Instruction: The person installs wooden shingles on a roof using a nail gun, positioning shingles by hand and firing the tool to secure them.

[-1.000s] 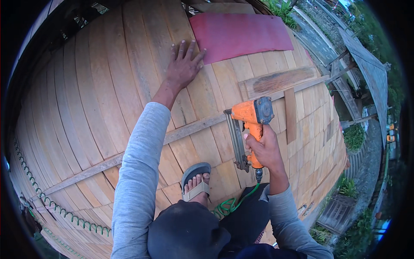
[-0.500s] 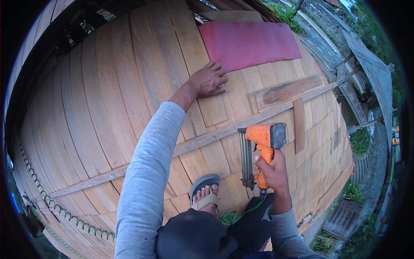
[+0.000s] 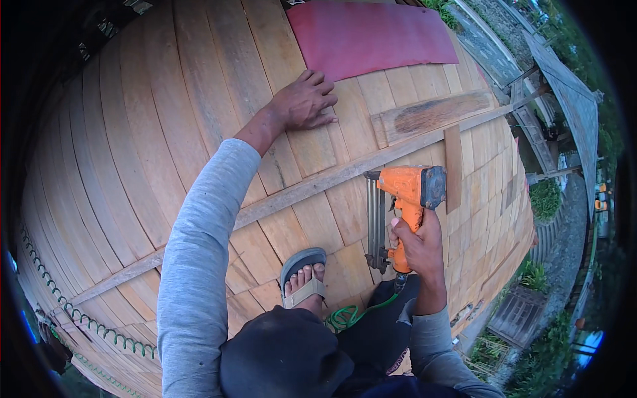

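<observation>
My left hand (image 3: pixel 304 105) rests on the wooden shingles (image 3: pixel 308 147), just below the lower left corner of a flat red sheet (image 3: pixel 375 36). Its fingers are bent and slightly apart, with nothing visibly held between them. Wrapped round the grip of an orange pneumatic nail gun (image 3: pixel 406 186) is my right hand (image 3: pixel 423 251). The gun is held above the shingles, its narrow grey magazine to the left of the grip. A green air hose (image 3: pixel 345 317) runs from the bottom of its handle.
A long wooden batten (image 3: pixel 332 174) crosses the shingled slope; a stained board (image 3: pixel 434 116) and a narrow brown piece (image 3: pixel 453 166) lie by it. My sandalled foot (image 3: pixel 305 275) stands below. Coiled hose (image 3: pixel 99 331) lies left. Beyond the right edge are ground and a lower roof (image 3: pixel 564 99).
The view has shifted, so the roof and red sheet sit higher in the picture. My left hand stays by the sheet's corner, and my right hand still holds the nail gun.
</observation>
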Motion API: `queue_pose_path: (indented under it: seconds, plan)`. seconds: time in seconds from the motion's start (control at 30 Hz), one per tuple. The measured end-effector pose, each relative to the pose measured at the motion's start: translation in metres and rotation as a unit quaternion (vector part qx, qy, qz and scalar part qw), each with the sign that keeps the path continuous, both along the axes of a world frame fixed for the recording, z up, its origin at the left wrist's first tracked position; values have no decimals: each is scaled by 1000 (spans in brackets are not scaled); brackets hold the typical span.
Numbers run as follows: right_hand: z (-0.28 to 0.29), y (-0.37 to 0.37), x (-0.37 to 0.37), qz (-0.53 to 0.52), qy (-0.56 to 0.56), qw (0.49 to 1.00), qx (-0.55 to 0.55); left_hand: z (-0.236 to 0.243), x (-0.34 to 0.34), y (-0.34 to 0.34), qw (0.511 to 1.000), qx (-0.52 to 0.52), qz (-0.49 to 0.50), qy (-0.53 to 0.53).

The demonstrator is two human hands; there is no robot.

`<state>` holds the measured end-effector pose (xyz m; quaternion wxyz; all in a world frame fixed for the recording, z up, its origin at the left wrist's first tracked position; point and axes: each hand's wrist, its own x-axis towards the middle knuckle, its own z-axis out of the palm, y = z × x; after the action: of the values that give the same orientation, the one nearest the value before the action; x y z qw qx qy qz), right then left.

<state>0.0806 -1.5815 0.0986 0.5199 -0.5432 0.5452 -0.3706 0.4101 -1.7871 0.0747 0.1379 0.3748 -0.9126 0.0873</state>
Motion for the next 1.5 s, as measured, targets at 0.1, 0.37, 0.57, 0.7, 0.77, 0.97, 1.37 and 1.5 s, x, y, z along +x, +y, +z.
queue_pose_path:
  seconds: [0.1, 0.37, 0.57, 0.7, 0.77, 0.97, 1.37, 1.5]
  plan:
    - [2, -1, 2, -7, -3, 1000, -1, -5, -5, 3, 1000, 15, 10, -5]
    - [8, -17, 12, 36, 20, 998, -36, -11, -4, 16, 997, -71, 27, -25]
    - [48, -85, 29, 86, 83, 983, -138, -52, -30, 94, 970, -96, 225, 13]
    - [62, -135, 68, 131, 101, 970, -178, -60, -27, 116, 968, -26, 248, 40]
    - [69, -154, 88, 165, 120, 967, -154, -59, -28, 114, 967, -21, 251, 42]
    - [48, -188, 124, 190, 225, 923, -246, -59, -29, 115, 969, -33, 236, 57]
    - [54, -184, 134, 217, 197, 921, -256, -58, -41, 144, 959, 48, 255, 116]
    - [43, -190, 153, 232, 263, 869, -348, -61, -52, 173, 959, 77, 238, 134]
